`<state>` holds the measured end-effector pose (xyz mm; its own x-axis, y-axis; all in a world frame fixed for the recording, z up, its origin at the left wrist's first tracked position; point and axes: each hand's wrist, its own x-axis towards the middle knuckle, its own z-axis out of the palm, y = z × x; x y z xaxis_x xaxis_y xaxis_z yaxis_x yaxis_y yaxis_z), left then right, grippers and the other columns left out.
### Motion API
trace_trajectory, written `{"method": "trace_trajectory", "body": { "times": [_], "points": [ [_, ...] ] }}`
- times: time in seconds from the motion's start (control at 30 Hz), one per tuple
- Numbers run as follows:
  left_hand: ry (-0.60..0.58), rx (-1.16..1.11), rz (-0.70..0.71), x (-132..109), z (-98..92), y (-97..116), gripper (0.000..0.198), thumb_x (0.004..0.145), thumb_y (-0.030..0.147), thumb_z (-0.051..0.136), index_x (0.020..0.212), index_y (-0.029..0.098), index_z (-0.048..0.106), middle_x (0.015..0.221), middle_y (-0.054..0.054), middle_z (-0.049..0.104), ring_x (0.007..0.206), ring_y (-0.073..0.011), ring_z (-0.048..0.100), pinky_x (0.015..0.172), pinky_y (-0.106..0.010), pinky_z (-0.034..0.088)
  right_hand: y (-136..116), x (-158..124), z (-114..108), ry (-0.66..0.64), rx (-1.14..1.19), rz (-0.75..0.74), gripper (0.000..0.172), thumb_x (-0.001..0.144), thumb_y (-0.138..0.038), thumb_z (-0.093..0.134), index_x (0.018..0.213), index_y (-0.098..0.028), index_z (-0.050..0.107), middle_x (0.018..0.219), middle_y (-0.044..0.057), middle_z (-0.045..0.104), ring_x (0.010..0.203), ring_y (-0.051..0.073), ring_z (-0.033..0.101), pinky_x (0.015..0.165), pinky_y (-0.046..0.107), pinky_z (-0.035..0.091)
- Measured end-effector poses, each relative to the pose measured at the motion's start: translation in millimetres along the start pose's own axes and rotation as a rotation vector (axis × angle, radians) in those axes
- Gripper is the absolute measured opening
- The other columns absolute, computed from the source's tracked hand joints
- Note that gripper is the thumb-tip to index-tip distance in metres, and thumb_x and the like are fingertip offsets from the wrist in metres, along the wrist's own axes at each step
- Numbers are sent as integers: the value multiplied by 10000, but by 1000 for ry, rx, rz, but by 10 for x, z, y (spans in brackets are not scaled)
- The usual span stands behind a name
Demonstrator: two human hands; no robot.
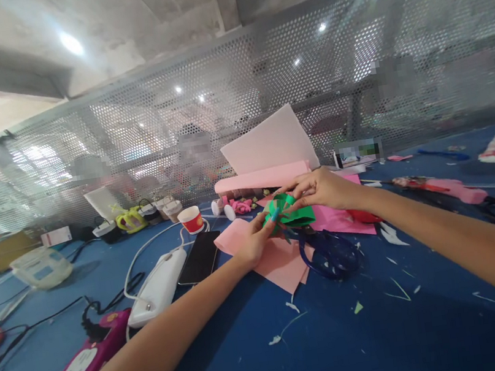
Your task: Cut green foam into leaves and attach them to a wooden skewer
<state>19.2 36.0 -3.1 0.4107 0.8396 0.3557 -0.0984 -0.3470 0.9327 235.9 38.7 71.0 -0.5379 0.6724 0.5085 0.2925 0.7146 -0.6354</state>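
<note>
The person's left hand grips the green paper from its left side, thumb and fingers closed on it. The right hand comes over from the other side, its fingers bent and touching the paper's upper part; whether they pinch it or only rest there, one cannot tell. The green paper sits between the two sets of fingertips, folded or curled into loops.

Below the fingers, a pale pink sheet lies on the blue table, with dark blue loops, apparently scissor handles, just to its right. Bright pink paper lies under and beside the right wrist. Beyond the fingers are a pink roll and a large pale sheet standing tilted behind it.

To the left of the left fingers lie a black phone and a long white case with a cable; a red and white cup stands upright just past the phone. Nearer the person than the fingers, small scraps are scattered.
</note>
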Motion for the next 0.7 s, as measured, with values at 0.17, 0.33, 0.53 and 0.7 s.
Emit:
{"method": "trace_trajectory", "body": {
  "times": [0.17,0.33,0.53,0.7],
  "points": [
    [28,38,50,18,27,0,473,685,454,752,1038,183,591,1059,-72,636,843,-172,636,734,-313,535,-13,-1,20,-54,86,47,180,702,-409,722,707,-232,756,1054,63,715,1000,238,636,903,382,470],
    [73,111,95,22,30,-4,432,632,373,800,960,183,593,944,-33,633,842,-165,606,727,-290,510,-23,-14,89,-78,3,61,181,702,-401,720,636,-233,729,1105,48,702,1004,241,634,862,375,475],
    [137,233,131,-28,43,41,398,660,313,778,976,179,578,887,-22,627,802,-162,604,685,-283,498,-4,-29,164,-36,64,107,223,672,-397,732,582,-207,655,1116,62,692,906,233,652,780,377,493],
    [123,178,143,-36,50,78,406,688,271,755,1035,186,560,928,-30,650,846,-175,637,739,-320,530,73,-19,117,5,85,81,265,697,-439,716,613,-201,634,926,69,714,876,220,638,773,357,478]
  ]
}}
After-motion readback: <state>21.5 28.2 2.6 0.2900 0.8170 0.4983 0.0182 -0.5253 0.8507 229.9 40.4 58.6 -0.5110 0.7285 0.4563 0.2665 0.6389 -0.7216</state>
